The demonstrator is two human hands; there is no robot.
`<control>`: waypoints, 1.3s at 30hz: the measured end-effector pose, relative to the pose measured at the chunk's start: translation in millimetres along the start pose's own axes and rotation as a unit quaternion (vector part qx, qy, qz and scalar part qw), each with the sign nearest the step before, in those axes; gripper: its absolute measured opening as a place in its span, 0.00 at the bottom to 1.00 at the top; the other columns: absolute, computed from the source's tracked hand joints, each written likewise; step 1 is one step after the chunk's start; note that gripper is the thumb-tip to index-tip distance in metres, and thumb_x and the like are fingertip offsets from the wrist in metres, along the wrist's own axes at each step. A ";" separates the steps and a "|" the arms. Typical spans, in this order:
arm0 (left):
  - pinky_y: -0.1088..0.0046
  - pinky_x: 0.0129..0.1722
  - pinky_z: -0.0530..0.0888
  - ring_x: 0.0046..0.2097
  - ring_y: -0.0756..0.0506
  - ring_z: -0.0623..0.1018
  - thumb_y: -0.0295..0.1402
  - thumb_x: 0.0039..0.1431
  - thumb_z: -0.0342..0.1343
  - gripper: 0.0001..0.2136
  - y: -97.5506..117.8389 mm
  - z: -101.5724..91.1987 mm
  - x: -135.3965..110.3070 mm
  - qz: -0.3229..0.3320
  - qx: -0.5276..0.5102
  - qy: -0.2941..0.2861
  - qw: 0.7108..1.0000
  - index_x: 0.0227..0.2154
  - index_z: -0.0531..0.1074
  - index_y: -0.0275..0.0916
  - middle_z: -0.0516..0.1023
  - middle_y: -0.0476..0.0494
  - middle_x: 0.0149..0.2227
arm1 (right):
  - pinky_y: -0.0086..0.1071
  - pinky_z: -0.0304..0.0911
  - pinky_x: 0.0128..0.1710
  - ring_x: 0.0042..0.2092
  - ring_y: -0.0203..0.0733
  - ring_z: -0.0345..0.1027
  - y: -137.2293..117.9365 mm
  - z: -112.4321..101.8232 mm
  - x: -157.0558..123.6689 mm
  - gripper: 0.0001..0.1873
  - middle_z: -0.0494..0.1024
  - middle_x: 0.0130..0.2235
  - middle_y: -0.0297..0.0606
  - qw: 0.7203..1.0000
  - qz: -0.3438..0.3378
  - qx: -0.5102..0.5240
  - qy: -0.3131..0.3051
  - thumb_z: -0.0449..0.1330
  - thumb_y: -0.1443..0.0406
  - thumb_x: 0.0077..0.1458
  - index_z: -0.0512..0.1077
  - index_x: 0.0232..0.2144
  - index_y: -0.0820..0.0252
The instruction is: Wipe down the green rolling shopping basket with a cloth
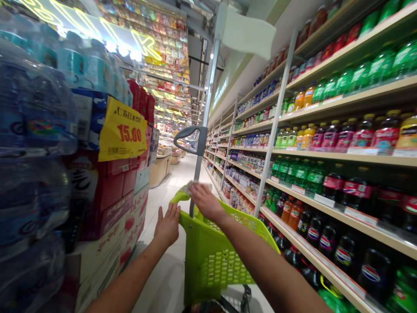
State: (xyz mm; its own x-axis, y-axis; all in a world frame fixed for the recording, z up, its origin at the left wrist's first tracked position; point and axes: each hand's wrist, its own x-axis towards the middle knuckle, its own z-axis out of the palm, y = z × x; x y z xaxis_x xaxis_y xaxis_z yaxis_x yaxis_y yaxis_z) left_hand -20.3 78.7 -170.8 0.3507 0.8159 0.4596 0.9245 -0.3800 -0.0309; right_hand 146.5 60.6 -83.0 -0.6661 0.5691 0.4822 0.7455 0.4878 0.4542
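A lime-green plastic shopping cart with a perforated basket stands right in front of me. My left hand rests with outstretched fingers against the cart's upper left edge, near its curved green rim handle. Over the far rim, close to the foot of the grey pole, is my right hand. Its fingers lie over a thin white wipe, pressing it on the rim; most of the wipe is hidden beneath them. A grey looped grip sticks out from the pole above both hands.
On the right, long shelves carry rows of drink bottles. Packed water bottles and stacked drink cartons rise close on the left, with a yellow price sign. A white flag tops the pole. The tiled aisle runs ahead.
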 end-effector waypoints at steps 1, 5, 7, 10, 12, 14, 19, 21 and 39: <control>0.46 0.60 0.43 0.64 0.39 0.49 0.19 0.42 0.42 0.34 0.4 0.5 -1.2 0.001 0.002 -0.002 1.000 0.58 0.52 0.28 0.50 0.35 0.62 | 0.43 0.38 0.61 0.62 0.46 0.45 -7.4 13.4 -13.3 0.20 0.59 0.59 0.43 0.999 -0.040 0.004 -0.031 0.48 0.72 0.57 0.64 0.52 0.64; 0.47 0.60 0.42 0.64 0.40 0.47 0.20 0.42 0.43 0.34 1.1 2.2 -2.3 0.001 0.001 -0.004 1.000 0.58 0.51 0.28 0.48 0.35 0.63 | 0.42 0.40 0.61 0.62 0.43 0.44 -13.5 23.6 -20.1 0.21 0.59 0.59 0.40 0.998 -0.046 0.008 -0.035 0.47 0.71 0.58 0.62 0.54 0.61; 0.48 0.60 0.42 0.64 0.40 0.46 0.20 0.43 0.43 0.34 1.4 2.0 -1.4 -0.003 -0.001 -0.007 1.000 0.59 0.50 0.28 0.47 0.35 0.63 | 0.46 0.39 0.61 0.63 0.46 0.40 -3.5 6.1 0.8 0.22 0.54 0.61 0.43 1.000 0.025 0.005 0.016 0.47 0.73 0.57 0.60 0.55 0.63; 0.47 0.60 0.41 0.64 0.40 0.46 0.20 0.43 0.42 0.34 1.7 1.3 -0.3 0.003 0.003 -0.009 1.000 0.59 0.50 0.28 0.47 0.36 0.63 | 0.49 0.38 0.60 0.63 0.48 0.39 3.4 -7.6 20.3 0.22 0.53 0.61 0.46 0.992 0.109 0.012 0.067 0.46 0.74 0.57 0.61 0.54 0.66; 0.47 0.60 0.42 0.64 0.40 0.46 0.20 0.43 0.42 0.34 1.3 1.7 -0.6 0.009 0.003 -0.009 1.000 0.59 0.50 0.28 0.47 0.36 0.63 | 0.48 0.41 0.60 0.62 0.49 0.42 -10.9 8.8 7.9 0.20 0.56 0.60 0.47 0.994 0.097 0.030 0.047 0.47 0.72 0.58 0.64 0.52 0.67; 0.47 0.60 0.42 0.64 0.40 0.46 0.21 0.43 0.43 0.34 0.6 3.3 -1.6 0.014 0.002 -0.010 1.000 0.59 0.49 0.28 0.47 0.36 0.63 | 0.46 0.46 0.59 0.61 0.48 0.47 -39.7 46.6 -24.7 0.19 0.60 0.59 0.45 0.996 0.077 0.044 0.019 0.48 0.71 0.58 0.65 0.51 0.65; 0.47 0.60 0.42 0.64 0.40 0.44 0.22 0.42 0.44 0.36 -0.4 12.2 -3.7 0.017 0.007 0.003 1.000 0.59 0.48 0.28 0.45 0.37 0.64 | 0.44 0.57 0.55 0.55 0.46 0.59 -117.6 155.4 -122.9 0.14 0.68 0.53 0.44 0.992 0.095 0.071 -0.041 0.52 0.68 0.58 0.71 0.45 0.61; 0.48 0.61 0.42 0.64 0.41 0.45 0.21 0.42 0.44 0.36 0.0 16.0 -4.1 0.015 0.008 0.016 1.000 0.59 0.48 0.30 0.46 0.38 0.64 | 0.41 0.59 0.53 0.54 0.44 0.61 -129.7 169.1 -140.0 0.12 0.70 0.51 0.43 0.991 0.100 0.074 -0.049 0.53 0.68 0.57 0.72 0.42 0.60; 0.47 0.60 0.44 0.63 0.37 0.49 0.26 0.49 0.44 0.31 16.4 30.8 -5.2 -0.011 -0.048 0.137 0.989 0.59 0.49 0.27 0.49 0.30 0.62 | 0.44 0.54 0.56 0.62 0.44 0.45 -79.4 148.7 -184.2 0.22 0.64 0.56 0.44 0.965 0.197 0.026 0.171 0.45 0.77 0.54 0.68 0.48 0.62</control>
State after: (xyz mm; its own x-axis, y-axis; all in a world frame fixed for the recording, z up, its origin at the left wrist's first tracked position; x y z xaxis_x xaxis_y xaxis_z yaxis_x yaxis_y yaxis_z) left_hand -2.4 81.6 -201.0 0.2649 0.6813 0.6824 0.9087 -0.4131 0.0596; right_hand 213.4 15.5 -319.3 -0.2928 0.4692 0.8331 0.9366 0.3159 0.1513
